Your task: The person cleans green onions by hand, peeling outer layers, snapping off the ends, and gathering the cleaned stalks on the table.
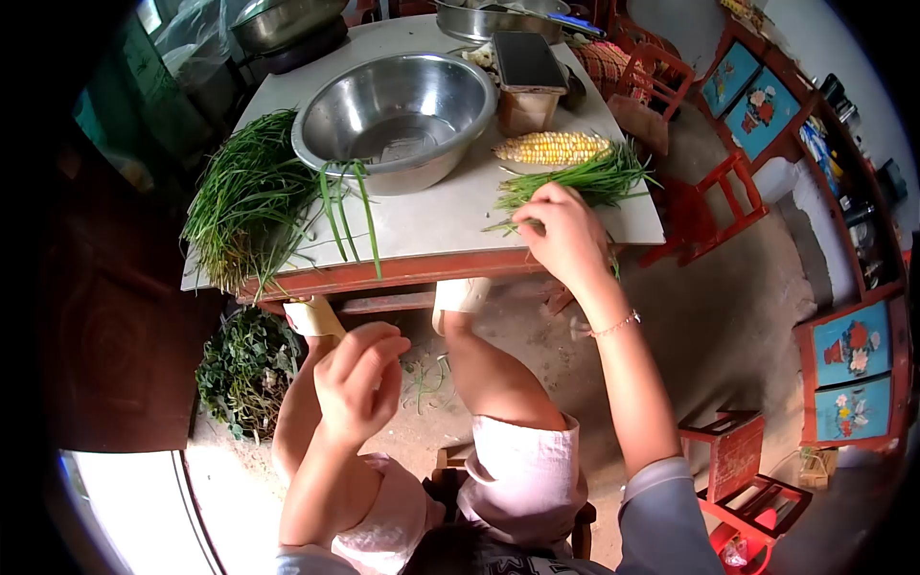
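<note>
A large steel bowl (398, 120) stands on the pale table (431, 225). To its left lies a big heap of long green stalks (244, 192), and a few loose stalks (350, 216) hang over the bowl's near rim. My right hand (561, 230), its fingers bent, is at the near side of a smaller green bunch (609, 177); whether it grips a stalk is unclear. Just behind that bunch is a yellow and white corn cob (551, 148). Above my lap, short of the table edge, my left hand (359, 379) has curled fingers, and nothing shows in them.
A dark phone (527, 60) rests on a container (527, 110) behind the corn. Metal pans (494, 21) stand at the table's far side. Leafy greens (249, 374) lie on the floor at left. Red chairs (714, 206) and a low red stool (738, 460) are at right.
</note>
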A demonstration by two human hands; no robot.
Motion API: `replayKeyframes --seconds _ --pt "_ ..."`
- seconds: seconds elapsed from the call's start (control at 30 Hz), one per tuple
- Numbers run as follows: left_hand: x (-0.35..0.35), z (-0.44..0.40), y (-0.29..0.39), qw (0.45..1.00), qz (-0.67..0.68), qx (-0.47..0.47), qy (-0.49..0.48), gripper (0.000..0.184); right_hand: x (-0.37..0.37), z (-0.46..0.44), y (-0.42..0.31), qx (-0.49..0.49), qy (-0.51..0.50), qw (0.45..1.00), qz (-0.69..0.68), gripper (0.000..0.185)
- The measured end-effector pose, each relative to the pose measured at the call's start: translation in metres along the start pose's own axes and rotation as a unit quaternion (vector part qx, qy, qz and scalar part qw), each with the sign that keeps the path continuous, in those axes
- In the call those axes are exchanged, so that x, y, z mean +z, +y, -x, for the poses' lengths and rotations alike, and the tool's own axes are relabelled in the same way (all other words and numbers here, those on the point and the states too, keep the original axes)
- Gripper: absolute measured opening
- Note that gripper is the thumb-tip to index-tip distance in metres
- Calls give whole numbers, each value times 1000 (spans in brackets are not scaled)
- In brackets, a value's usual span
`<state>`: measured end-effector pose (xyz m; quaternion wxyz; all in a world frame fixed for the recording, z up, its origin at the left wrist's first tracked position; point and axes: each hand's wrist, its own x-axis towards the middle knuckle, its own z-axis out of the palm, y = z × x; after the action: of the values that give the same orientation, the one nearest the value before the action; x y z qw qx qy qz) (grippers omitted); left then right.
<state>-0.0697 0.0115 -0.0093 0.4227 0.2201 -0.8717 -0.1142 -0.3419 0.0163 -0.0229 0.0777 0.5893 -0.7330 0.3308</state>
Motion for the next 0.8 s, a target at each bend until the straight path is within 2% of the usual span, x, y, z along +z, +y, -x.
replayKeyframes --seconds 0.07,0.17,0.23,0.3,0.37,0.43,0.5,0.57,0.63,0.73,0.8 --pt "-1 6 -4 1000 2 10 -1 29 3 -4 2 -54 -78 996 5 5" --pt "-5 10 -6 1000 11 -21 0 27 4 -9 7 -96 -92 991 31 5" --pt "-8 12 -7 999 20 -27 6 25 7 -13 10 -111 -67 991 35 7" --pt "-13 10 -8 999 26 -31 18 24 6 -21 19 -65 25 996 -56 9" --pt "-16 8 -6 997 40 -64 6 20 1 -31 32 10 36 973 -229 5" --pt "-16 9 -4 993 65 -103 4 20 -16 -46 46 32 63 926 -370 6" --pt "-15 11 -5 987 87 -137 -1 21 -42 -52 43 73 90 926 -359 5" --pt "-13 13 -8 983 96 -155 19 16 -59 -56 37 75 173 903 -385 5" --pt "-12 14 -9 980 102 -167 22 15 -77 -58 19 56 221 877 -422 10" --pt "-15 14 -10 975 114 -190 15 14 -91 -62 7 23 273 883 -381 22" --pt "-16 14 -10 972 122 -201 12 13 -99 -62 0 27 279 882 -380 22"
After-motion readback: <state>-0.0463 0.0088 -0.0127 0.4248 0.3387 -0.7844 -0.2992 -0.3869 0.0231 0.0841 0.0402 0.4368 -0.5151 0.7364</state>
